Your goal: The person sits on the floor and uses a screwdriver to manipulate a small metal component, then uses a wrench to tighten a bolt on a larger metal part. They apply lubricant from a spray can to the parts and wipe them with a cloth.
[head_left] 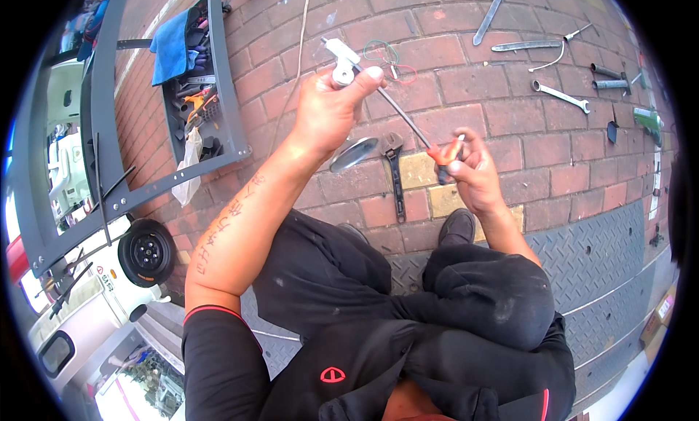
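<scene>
Screwdriver (404, 117) slants above brick paving (473, 82): right hand (475, 172) grasps its orange handle (441, 154), left hand (328, 104) pinches its shaft beside 1 white part (344, 51). Likely an aligning step; the next move calls for steadying that part.

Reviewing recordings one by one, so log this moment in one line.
left hand: holding white part; right hand: holding orange-handled tool; on bricks: adjustable wrench

A black shirt (466, 355) with red emblem (333, 375) and red-edged sleeves (222, 355); smudged black trousers (477, 293); dark shoes (457, 228); written characters (234, 208) along the left forearm (280, 177).
</scene>
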`<state>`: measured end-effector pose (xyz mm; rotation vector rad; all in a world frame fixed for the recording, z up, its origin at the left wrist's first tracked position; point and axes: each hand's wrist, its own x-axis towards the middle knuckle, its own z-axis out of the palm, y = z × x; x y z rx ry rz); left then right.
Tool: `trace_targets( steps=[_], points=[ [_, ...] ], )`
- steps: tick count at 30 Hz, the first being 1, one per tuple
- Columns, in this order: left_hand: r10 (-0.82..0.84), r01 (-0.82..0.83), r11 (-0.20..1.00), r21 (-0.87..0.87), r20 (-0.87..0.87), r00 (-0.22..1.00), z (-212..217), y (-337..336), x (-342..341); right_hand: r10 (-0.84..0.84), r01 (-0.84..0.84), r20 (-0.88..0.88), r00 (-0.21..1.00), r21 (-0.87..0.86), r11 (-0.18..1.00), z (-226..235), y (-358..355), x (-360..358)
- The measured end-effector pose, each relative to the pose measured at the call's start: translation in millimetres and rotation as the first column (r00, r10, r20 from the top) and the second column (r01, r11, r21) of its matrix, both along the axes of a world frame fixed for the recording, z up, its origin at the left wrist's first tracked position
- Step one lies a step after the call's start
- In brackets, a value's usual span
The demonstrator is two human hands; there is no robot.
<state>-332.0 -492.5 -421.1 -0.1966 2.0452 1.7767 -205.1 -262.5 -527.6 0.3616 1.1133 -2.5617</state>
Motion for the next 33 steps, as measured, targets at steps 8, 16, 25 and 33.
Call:
trace_targets(
  steps=[8,16,25,33],
  points=[
    [-0.041,0.046,0.991,-0.127,0.041,0.998,8.3,-14.9,-8.1,-0.167,0.261,-0.287,0.943,0.329,0.908,-46.2,-9.2,14.1],
    [-0.205,0.235,0.924,-0.302,0.127,0.971,10.7,-41.9,-9.5,0.715,-0.228,0.288,0.637,0.956,-0.182,-131.2,-83.7,49.1],
    [-0.35,0.425,0.813,-0.398,0.25,0.903,-15.5,-46.6,1.1,0.554,-0.129,0.215,0.804,0.973,-0.19,-159.4,-102.4,61.1],
    [-0.486,0.618,0.651,-0.441,0.383,0.786,-36.8,-43.1,3.1,0.457,-0.609,0.458,0.763,0.747,0.267,-132.6,-64.1,32.6]
  ],
)
